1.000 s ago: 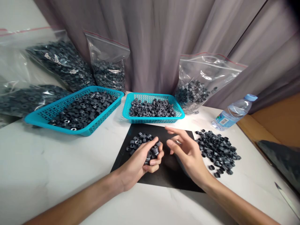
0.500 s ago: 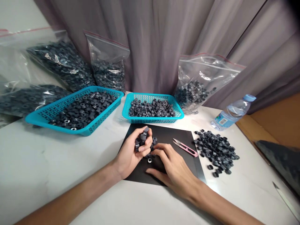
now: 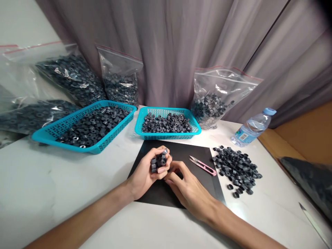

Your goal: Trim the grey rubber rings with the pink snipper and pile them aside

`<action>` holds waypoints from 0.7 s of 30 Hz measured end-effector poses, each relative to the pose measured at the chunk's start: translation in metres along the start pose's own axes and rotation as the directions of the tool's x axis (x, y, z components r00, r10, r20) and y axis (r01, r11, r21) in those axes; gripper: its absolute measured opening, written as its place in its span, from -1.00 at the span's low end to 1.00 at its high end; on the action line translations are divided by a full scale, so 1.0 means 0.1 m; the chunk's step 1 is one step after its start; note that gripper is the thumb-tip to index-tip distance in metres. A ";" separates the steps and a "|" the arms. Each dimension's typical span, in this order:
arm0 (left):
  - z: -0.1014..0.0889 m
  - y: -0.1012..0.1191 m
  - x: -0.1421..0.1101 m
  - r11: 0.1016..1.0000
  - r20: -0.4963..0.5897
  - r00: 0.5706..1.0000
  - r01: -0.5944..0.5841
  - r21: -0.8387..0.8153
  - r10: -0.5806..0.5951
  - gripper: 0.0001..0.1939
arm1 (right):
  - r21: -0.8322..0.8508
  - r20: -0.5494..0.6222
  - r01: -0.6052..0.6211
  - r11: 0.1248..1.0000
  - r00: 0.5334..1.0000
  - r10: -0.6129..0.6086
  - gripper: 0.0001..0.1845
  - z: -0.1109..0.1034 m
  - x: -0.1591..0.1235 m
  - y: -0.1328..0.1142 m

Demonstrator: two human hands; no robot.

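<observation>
My left hand (image 3: 145,171) is closed around a handful of small dark grey plastic rings (image 3: 158,162), held above a black mat (image 3: 153,195). Close beside it, my right hand (image 3: 188,186) has its fingers curled together low over the mat. What those fingers hold, if anything, is hidden. A few more rings show only slightly behind the left hand. Pink thread snips (image 3: 203,166) lie on the mat to the right of my hands. Just off the mat's right edge is a loose pile of dark rings (image 3: 237,169).
Two blue baskets, left (image 3: 97,147) and middle (image 3: 168,137), hold many rings. Behind them stand zip bags of rings, including one at the right (image 3: 212,103). A water bottle (image 3: 252,128) stands at right; a pointed blade-like item (image 3: 312,221) lies near the right edge.
My right hand has moved down and left beside my left hand, and its fingers have closed, uncovering the snips. My left hand shifted left, still holding its rings. The view tilted slightly.
</observation>
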State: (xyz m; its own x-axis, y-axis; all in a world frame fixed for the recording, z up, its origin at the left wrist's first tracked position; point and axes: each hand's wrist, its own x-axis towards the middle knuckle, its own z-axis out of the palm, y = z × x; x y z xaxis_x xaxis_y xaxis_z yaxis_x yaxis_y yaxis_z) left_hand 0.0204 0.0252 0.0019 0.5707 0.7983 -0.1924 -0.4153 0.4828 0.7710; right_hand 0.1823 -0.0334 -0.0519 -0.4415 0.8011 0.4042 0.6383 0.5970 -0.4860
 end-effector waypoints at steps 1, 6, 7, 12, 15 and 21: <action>0.00 -0.01 0.00 1.000 0.010 1.000 0.000 0.019 0.000 -0.79 | 0.017 0.001 -0.007 1.000 1.000 0.007 -0.72 0.00 0.00 0.00; 0.03 -0.06 -0.02 0.998 0.016 1.000 0.021 0.053 -0.022 -0.82 | 0.045 -0.006 -0.017 0.999 1.000 0.017 -0.75 0.01 -0.02 0.04; 0.03 -0.07 -0.02 0.999 0.020 1.000 0.022 0.036 -0.023 -0.82 | 0.055 -0.008 -0.027 0.998 1.000 0.027 -0.75 0.00 -0.02 0.05; 0.01 -0.12 0.00 1.000 -0.014 1.000 0.021 -0.010 -0.022 -0.83 | 0.113 -0.052 -0.057 0.992 0.997 0.063 -0.81 0.01 -0.01 0.06; 0.00 -0.14 0.01 1.000 -0.083 0.997 -0.001 0.008 0.001 -0.85 | 0.133 -0.122 -0.079 0.988 0.988 0.095 -0.84 0.03 0.00 0.07; 0.03 -0.16 0.01 0.996 -0.107 0.994 -0.004 0.087 0.013 -0.84 | 0.170 -0.344 -0.110 0.979 0.925 0.163 -0.87 -0.06 -0.02 0.04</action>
State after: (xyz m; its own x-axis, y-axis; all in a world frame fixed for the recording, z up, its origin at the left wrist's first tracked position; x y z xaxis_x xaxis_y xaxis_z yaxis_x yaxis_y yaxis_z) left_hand 0.0297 0.0175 -0.0090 0.4858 0.8386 -0.2464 -0.3546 0.4468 0.8214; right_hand 0.1897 -0.0334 -0.0500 -0.0874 0.8234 0.5606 0.5664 0.5040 -0.6521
